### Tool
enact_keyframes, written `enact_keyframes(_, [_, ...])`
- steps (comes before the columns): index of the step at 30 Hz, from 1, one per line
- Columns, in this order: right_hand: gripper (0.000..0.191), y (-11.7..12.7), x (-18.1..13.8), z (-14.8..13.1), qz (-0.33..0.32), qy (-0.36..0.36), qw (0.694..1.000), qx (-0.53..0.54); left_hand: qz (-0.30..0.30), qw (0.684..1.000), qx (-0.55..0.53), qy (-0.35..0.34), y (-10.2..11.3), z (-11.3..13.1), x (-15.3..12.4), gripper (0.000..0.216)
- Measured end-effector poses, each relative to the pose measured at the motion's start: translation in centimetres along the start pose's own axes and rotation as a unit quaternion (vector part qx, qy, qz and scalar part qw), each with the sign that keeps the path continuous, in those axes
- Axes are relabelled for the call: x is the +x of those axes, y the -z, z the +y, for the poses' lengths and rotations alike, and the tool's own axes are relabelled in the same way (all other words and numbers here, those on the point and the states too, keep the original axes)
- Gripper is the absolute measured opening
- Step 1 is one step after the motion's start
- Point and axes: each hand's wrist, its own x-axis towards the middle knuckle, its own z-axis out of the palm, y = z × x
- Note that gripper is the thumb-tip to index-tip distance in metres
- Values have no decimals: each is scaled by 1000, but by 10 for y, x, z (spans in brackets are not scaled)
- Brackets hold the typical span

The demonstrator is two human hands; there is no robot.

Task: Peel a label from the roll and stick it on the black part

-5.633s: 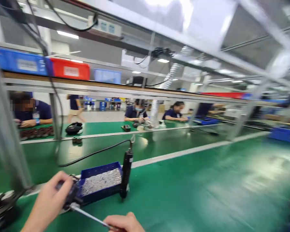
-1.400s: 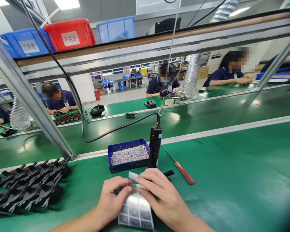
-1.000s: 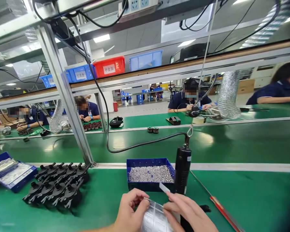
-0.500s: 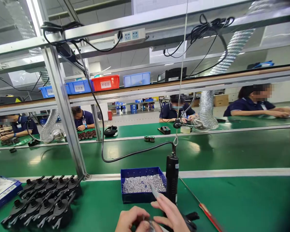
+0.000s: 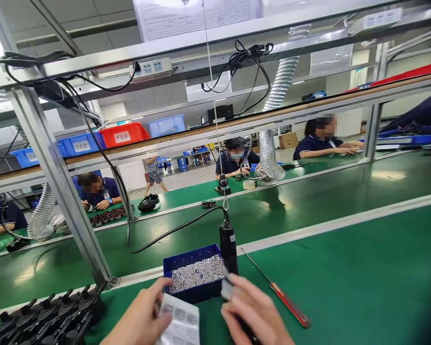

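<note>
My left hand, at the bottom centre, grips a white sheet of stickers printed with dark squares, the thumb lying on its face. To its right, my right hand is closed, with a small pale sticker at its fingertips. Some of its fingers are blurred and partly hidden. Just beyond both hands stands a dark blue bin of small shiny metal parts. A black electric screwdriver hangs upright on a cord beside the bin, its lower end hidden behind my right hand.
A screwdriver with a red handle lies on the green bench to the right. Several black housings stand in rows at lower left. A metal post rises behind them. Co-workers sit across the green line.
The view has swung right. My hands have moved apart; the sticker sheet now shows in my left hand. The pale sticker remains at my right fingertips.
</note>
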Motion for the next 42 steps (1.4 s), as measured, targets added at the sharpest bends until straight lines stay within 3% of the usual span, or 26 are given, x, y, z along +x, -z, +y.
enact_keyframes(2, [64,20,20,2,95,-18,995,-18,70,991,112,-32,24,3,-6,59])
enact_keyframes(5, [66,42,46,2,199,-53,978,-14,108,976,155,-104,29,17,-7,44])
enact_keyframes(7, [65,48,56,5,209,-58,976,-13,44,982,116,-140,15,34,0,50])
enact_keyframes(9, [62,51,60,12,200,-60,978,-18,-62,981,73,-170,-5,53,12,71])
enact_keyframes(11, [60,53,61,20,194,-61,979,-26,-155,967,59,-194,-26,71,27,93])
enact_keyframes(13, [59,55,61,25,196,-66,978,-32,-204,953,72,-211,-46,81,41,104])
enact_keyframes(18, [58,60,66,25,200,-71,977,-28,-140,953,96,-250,-77,66,59,95])
enact_keyframes(23, [56,59,69,20,185,-75,979,-29,-75,942,37,-325,-85,40,58,79])
enact_keyframes(26, [53,59,69,13,176,-97,980,-14,-56,973,-36,-221,-89,36,60,53])
enact_keyframes(29, [51,58,67,7,163,-125,979,6,-65,989,-74,-111,-102,41,68,43])
enact_keyframes(34, [51,56,55,2,125,-195,971,66,-139,966,-214,-34,-133,48,62,58])
enact_keyframes(36, [54,56,47,0,99,-235,961,105,-175,950,-257,-37,-136,45,47,82])
enact_keyframes(38, [55,55,40,-5,65,-255,954,145,-174,949,-257,-61,-132,43,29,99])
enact_keyframes(40, [55,53,34,-12,22,-250,950,187,-118,961,-231,-96,-125,45,14,86])
enact_keyframes(42, [57,49,28,-19,-30,-231,946,226,-25,966,-207,-150,-121,49,4,61])
